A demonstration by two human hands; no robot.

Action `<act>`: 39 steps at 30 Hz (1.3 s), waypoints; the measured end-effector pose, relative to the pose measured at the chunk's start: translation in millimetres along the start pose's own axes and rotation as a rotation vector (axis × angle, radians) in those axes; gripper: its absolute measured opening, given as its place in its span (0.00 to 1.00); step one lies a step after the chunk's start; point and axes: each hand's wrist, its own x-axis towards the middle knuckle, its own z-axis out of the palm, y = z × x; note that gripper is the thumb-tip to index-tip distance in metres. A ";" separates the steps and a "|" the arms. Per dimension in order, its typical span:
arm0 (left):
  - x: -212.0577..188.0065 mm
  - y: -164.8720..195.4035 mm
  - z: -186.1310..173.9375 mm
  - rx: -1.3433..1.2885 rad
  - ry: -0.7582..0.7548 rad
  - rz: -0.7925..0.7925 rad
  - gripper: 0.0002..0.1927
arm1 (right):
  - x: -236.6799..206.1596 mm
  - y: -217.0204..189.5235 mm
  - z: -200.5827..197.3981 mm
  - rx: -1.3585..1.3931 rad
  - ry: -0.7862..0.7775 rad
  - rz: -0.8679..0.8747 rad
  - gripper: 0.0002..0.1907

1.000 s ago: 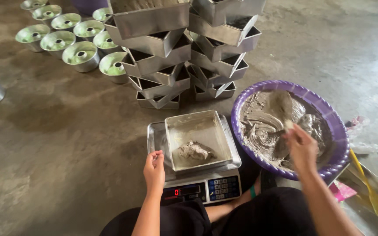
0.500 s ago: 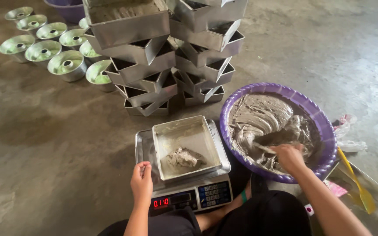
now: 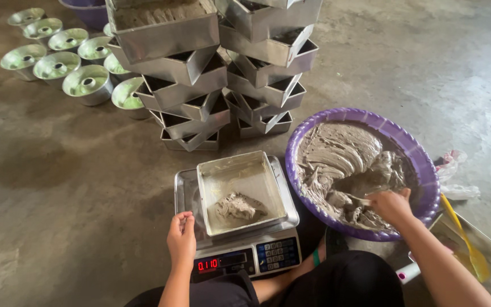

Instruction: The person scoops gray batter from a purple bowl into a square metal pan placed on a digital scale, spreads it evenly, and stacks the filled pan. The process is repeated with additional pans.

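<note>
1. Grey batter (image 3: 336,153) fills a purple basin (image 3: 416,156) on the concrete floor (image 3: 75,170), at 3 o'clock from the scale (image 3: 240,258).
2. Right hand (image 3: 390,206) is down in the batter at the basin's 5 o'clock edge, fingers curled shut around a scoop of it; whether a tool is in the grip, cannot tell.
3. Left hand (image 3: 182,241) rests at the scale's 9 o'clock corner, fingers loosely bent, holding nothing.
4. Square metal pan (image 3: 240,190) sits on the scale tray, a lump of batter (image 3: 237,207) at its near side.
5. Stacked square pans (image 3: 217,74) stand at 12 o'clock beyond the scale; round ring moulds (image 3: 63,57) lie at 10 o'clock.
6. Yellow spatula (image 3: 464,239) lies at 4 o'clock, just outside the basin.
</note>
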 end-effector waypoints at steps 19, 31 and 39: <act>-5.0 12.2 11.7 -0.099 -0.033 0.066 0.11 | 2.3 -119.0 -35.5 1.640 0.249 0.354 0.18; -6.7 10.3 19.7 -0.045 -0.045 0.047 0.12 | -62.8 -244.7 -38.7 0.161 0.564 -0.494 0.27; -6.3 8.5 23.5 0.045 -0.037 0.016 0.12 | -50.5 -296.8 -27.5 1.631 -0.263 0.127 0.19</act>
